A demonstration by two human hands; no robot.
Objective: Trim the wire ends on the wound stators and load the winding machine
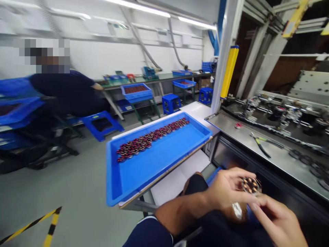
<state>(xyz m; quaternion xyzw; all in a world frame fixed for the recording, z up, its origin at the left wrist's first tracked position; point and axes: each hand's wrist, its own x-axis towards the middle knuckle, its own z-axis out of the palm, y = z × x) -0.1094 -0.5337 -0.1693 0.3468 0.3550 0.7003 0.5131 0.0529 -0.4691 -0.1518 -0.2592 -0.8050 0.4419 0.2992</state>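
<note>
A round motor stator [250,185] with copper windings is held over my lap, its wound face turned up. My left hand [226,190] is closed around its left side, thumb below and fingers behind. At the stator's lower edge, my right hand [279,218] is closed in a pinch, its fingertips against my left thumb. Whether that pinch is on the rim or on a wire is hidden. To the left, a blue tray [149,175] holds a long band of similar stators [154,135] with red and copper parts.
Pliers [260,144] and a single red stator [238,126] lie on the metal machine ledge [228,123] at right. Machine fixtures [280,109] stand behind them. A yellow bar [229,72] runs up the post. A co-worker [66,89] sits at left near blue stools [102,125].
</note>
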